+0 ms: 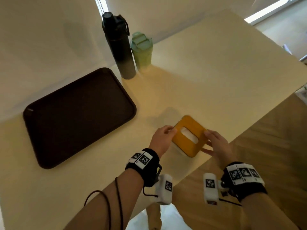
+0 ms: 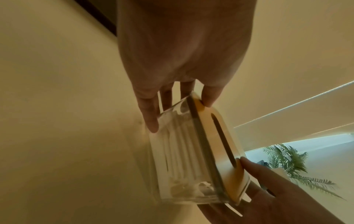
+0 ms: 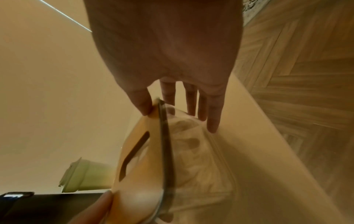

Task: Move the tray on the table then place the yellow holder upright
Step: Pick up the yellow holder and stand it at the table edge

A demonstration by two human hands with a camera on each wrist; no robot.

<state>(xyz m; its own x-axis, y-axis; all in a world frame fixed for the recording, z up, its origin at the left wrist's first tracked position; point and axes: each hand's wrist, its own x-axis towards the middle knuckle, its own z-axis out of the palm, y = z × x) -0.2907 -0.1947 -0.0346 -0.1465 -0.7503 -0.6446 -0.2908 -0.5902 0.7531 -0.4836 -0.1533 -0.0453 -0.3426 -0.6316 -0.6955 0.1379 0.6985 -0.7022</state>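
The yellow holder (image 1: 189,135) has a yellow slotted lid and a clear ribbed body with white tissue inside. It sits near the table's front right edge, tilted, with the lid facing up and away from me. My left hand (image 1: 169,131) pinches its left end and my right hand (image 1: 208,140) pinches its right end. In the left wrist view the thumb lies on the holder (image 2: 191,159) lid and the fingers (image 2: 151,118) on the clear side. The right wrist view shows the same hold on the holder (image 3: 138,174). The dark brown tray (image 1: 78,117) lies flat at the left, apart from both hands.
A tall black bottle (image 1: 118,47) and a shorter green bottle (image 1: 142,50) stand at the back by the wall, behind the tray. The cream table (image 1: 207,72) ends just right of the holder, with wooden floor (image 1: 274,138) beyond.
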